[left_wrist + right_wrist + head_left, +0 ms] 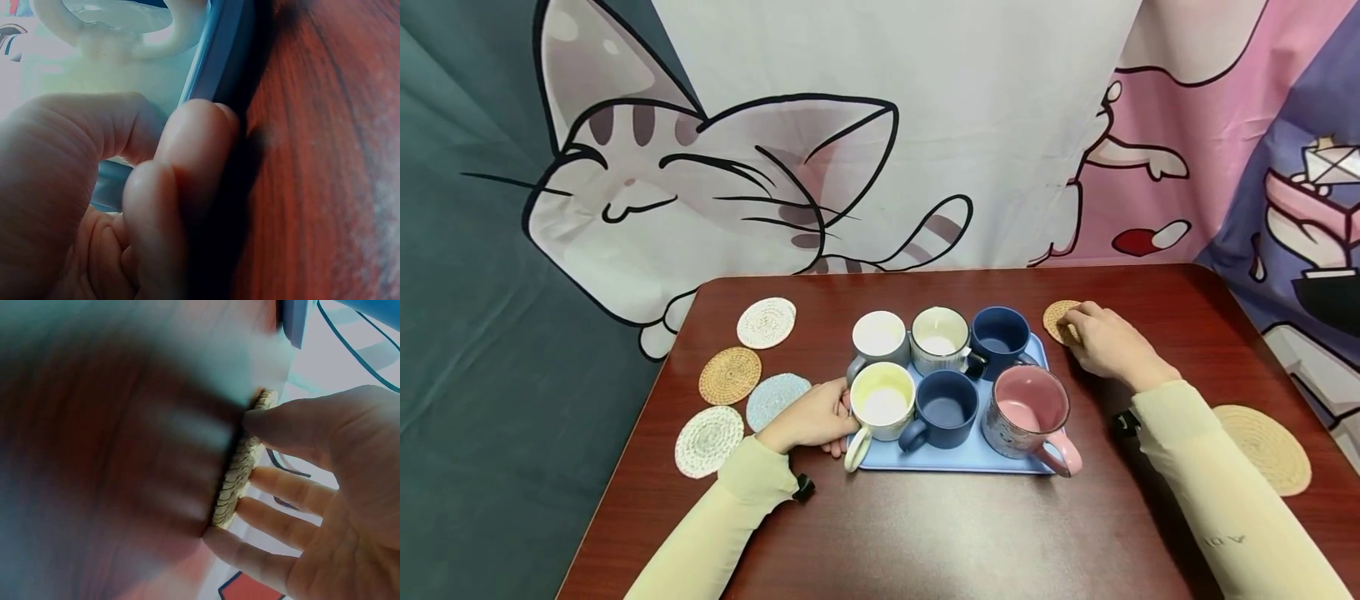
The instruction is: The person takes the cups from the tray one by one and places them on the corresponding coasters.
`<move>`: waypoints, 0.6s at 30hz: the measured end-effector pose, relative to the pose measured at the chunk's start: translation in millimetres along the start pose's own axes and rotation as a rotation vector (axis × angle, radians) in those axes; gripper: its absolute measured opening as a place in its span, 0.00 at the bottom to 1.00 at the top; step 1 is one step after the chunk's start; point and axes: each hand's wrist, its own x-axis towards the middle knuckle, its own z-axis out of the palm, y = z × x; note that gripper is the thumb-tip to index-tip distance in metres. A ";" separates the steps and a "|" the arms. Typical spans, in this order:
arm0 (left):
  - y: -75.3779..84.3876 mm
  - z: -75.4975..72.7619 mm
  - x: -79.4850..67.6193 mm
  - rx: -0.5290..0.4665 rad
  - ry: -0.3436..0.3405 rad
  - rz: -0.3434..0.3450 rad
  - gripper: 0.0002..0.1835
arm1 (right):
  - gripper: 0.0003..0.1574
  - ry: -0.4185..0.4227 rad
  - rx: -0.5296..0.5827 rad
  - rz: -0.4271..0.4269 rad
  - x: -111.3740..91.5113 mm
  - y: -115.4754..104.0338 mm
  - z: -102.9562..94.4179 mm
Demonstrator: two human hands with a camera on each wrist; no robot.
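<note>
My left hand [808, 414] grips the left edge of a light blue tray [955, 458], thumb above its rim and fingertips curled under it in the left wrist view. Two rows of mugs stand on the tray. At the back are a grey mug with white inside [880, 335], a cream mug [940, 335] and a dark blue mug [1000, 335]. In front are a pale yellow mug [883, 402], another dark blue mug [947, 407] and a pink mug [1028, 407]. At the back right, my right hand [1108, 343] pinches a small tan woven coaster [239, 475] between thumb and fingers.
Left of the tray lie a white coaster [766, 322], a tan coaster [730, 376], a light blue coaster [775, 400] and a speckled white coaster [709, 442]. A larger woven mat [1266, 450] lies by the right forearm. A cartoon-printed cloth [1000, 125] hangs behind the table.
</note>
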 end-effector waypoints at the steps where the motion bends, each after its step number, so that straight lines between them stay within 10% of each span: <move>1: -0.2 0.0 0.0 0.000 0.000 -0.003 0.11 | 0.25 -0.002 0.005 -0.004 3.0 -1.2 0.9; 18: -1.4 -0.2 0.7 -0.014 0.002 0.000 0.11 | 0.29 -0.063 0.051 -0.061 44.0 -20.3 6.9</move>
